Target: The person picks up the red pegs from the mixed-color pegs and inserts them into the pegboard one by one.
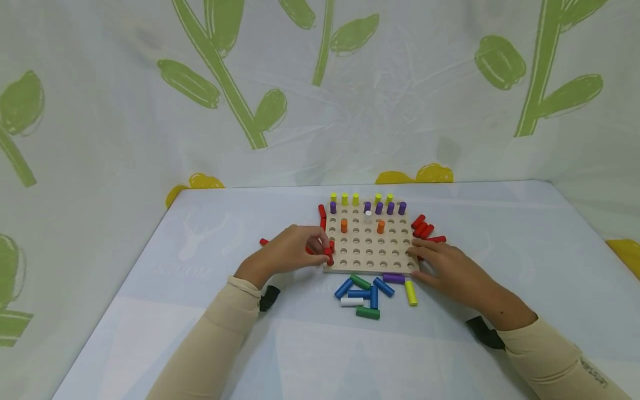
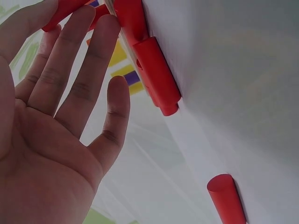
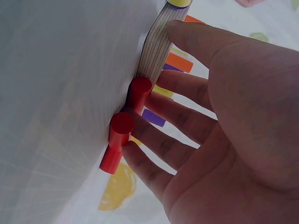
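Note:
A wooden pegboard (image 1: 369,268) with rows of round holes lies on the table. At its front left corner my left hand (image 1: 287,248) pinches a red peg (image 2: 65,13) between thumb and fingertips. Another red peg (image 1: 332,245) is partly hidden by those fingers. My right hand (image 1: 452,272) rests against the board's right edge, its fingers extended and holding nothing; the thumb touches the board's side (image 3: 156,44) in the right wrist view. Yellow pegs (image 1: 355,199) and purple pegs (image 1: 379,208) stand in the back rows. Two orange pegs (image 1: 344,225) and a white peg (image 1: 368,216) stand nearer the middle.
Loose blue pegs (image 1: 383,286), green pegs (image 1: 368,313), a white peg (image 1: 352,302), a purple peg (image 1: 394,278) and a yellow peg (image 1: 411,293) lie before the board. Red pegs lie along both sides, including one red peg (image 1: 436,239) beyond my right hand.

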Action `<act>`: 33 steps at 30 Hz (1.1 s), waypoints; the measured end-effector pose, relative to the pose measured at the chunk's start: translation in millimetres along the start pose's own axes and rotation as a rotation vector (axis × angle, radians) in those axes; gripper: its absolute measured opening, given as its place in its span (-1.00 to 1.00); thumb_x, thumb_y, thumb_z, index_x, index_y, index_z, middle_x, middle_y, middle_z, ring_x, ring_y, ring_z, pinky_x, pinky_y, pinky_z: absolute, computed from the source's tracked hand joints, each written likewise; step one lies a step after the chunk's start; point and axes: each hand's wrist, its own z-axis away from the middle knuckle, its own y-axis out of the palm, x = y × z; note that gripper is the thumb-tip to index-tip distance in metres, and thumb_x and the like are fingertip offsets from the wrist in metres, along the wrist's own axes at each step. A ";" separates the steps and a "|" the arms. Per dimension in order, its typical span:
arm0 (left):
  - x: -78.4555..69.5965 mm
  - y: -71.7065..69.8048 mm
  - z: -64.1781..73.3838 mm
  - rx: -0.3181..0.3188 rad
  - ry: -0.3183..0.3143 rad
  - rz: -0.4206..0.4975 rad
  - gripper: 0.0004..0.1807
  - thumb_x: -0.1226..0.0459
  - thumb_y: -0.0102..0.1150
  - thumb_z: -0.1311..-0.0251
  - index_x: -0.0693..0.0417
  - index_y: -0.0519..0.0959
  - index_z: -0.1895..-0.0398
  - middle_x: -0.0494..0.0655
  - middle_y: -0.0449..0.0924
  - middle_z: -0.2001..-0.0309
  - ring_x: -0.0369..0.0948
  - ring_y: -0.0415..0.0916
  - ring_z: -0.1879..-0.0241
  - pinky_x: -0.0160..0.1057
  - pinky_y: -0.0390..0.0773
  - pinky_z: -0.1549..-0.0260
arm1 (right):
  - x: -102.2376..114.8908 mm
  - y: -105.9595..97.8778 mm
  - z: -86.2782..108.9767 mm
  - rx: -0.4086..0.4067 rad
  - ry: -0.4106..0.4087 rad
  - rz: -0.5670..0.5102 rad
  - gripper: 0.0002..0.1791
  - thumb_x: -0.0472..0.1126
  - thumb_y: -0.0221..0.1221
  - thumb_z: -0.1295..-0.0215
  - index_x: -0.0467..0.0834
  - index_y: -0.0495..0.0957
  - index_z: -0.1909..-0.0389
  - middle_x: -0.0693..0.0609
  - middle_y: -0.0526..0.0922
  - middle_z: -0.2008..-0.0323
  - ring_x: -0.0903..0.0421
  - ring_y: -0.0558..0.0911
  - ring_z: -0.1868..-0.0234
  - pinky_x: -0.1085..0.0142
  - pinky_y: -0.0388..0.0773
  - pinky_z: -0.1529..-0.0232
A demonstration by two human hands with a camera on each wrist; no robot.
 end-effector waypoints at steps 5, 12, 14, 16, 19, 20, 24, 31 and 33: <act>-1.9 0.7 -0.4 0.009 0.006 -0.023 -0.77 0.18 0.45 -0.14 -0.13 0.59 0.19 -0.27 0.73 0.26 -0.29 0.60 0.20 -0.30 0.64 0.09 | 0.3 0.0 -0.4 0.003 0.004 -0.005 -0.36 -0.02 0.43 -0.16 -0.12 0.55 -0.26 -0.22 0.47 -0.35 -0.31 0.47 -0.31 -0.19 0.51 -0.19; -2.0 1.5 -1.1 0.026 0.004 -0.040 -0.78 0.18 0.44 -0.15 -0.14 0.60 0.19 -0.28 0.72 0.28 -0.29 0.59 0.19 -0.30 0.63 0.09 | -0.4 0.2 -0.7 0.013 0.013 -0.008 -0.36 -0.01 0.42 -0.16 -0.12 0.54 -0.27 -0.21 0.46 -0.35 -0.31 0.46 -0.32 -0.20 0.50 -0.20; -2.3 2.0 -2.4 0.026 0.023 -0.045 -0.79 0.19 0.44 -0.15 -0.12 0.61 0.19 -0.28 0.70 0.30 -0.28 0.58 0.21 -0.32 0.63 0.13 | -1.4 -0.7 0.2 0.008 0.014 -0.006 -0.35 -0.02 0.42 -0.16 -0.11 0.54 -0.27 -0.21 0.46 -0.35 -0.31 0.46 -0.31 -0.20 0.50 -0.20; -2.8 2.9 -3.9 0.025 0.036 -0.052 -0.80 0.20 0.44 -0.16 -0.12 0.62 0.20 -0.27 0.67 0.32 -0.26 0.56 0.23 -0.34 0.62 0.17 | -2.4 -1.5 1.1 0.006 0.016 -0.007 -0.36 -0.02 0.42 -0.16 -0.12 0.54 -0.26 -0.22 0.47 -0.35 -0.31 0.46 -0.31 -0.21 0.50 -0.19; -3.5 3.1 -4.3 0.023 0.041 -0.064 -0.80 0.19 0.44 -0.15 -0.13 0.62 0.20 -0.28 0.64 0.33 -0.24 0.54 0.25 -0.36 0.60 0.23 | -3.1 -1.7 1.9 0.004 0.015 -0.013 -0.36 -0.03 0.42 -0.17 -0.13 0.54 -0.26 -0.23 0.47 -0.34 -0.32 0.46 -0.31 -0.21 0.51 -0.19; -3.6 2.6 -3.8 0.023 0.040 -0.067 -0.81 0.19 0.44 -0.15 -0.13 0.63 0.20 -0.28 0.64 0.32 -0.24 0.54 0.25 -0.36 0.61 0.23 | -2.8 -1.7 1.8 0.006 0.016 -0.015 -0.36 -0.03 0.42 -0.17 -0.13 0.54 -0.26 -0.23 0.47 -0.34 -0.32 0.46 -0.31 -0.21 0.51 -0.18; -1.4 -4.1 0.8 0.008 0.047 -0.068 -0.80 0.18 0.43 -0.16 -0.12 0.63 0.18 -0.29 0.64 0.29 -0.24 0.55 0.25 -0.35 0.62 0.23 | -1.1 -2.0 1.3 0.010 0.013 -0.023 -0.37 -0.03 0.41 -0.17 -0.13 0.55 -0.26 -0.24 0.47 -0.34 -0.32 0.46 -0.31 -0.21 0.51 -0.18; 12.1 -28.0 14.5 -0.077 0.023 -0.168 -0.78 0.18 0.34 -0.24 -0.05 0.64 0.07 -0.26 0.62 0.20 -0.22 0.50 0.14 -0.28 0.60 0.18 | -0.6 -0.8 0.4 0.011 0.009 -0.015 -0.36 -0.03 0.42 -0.17 -0.13 0.54 -0.26 -0.23 0.46 -0.35 -0.32 0.46 -0.31 -0.21 0.49 -0.20; 17.7 -34.1 19.5 -0.099 0.006 -0.193 -0.79 0.19 0.32 -0.27 -0.04 0.64 0.06 -0.24 0.63 0.18 -0.20 0.50 0.13 -0.26 0.61 0.16 | -0.4 -0.3 -0.4 0.012 0.005 -0.017 -0.36 -0.03 0.42 -0.17 -0.13 0.54 -0.27 -0.23 0.46 -0.35 -0.31 0.46 -0.32 -0.21 0.49 -0.21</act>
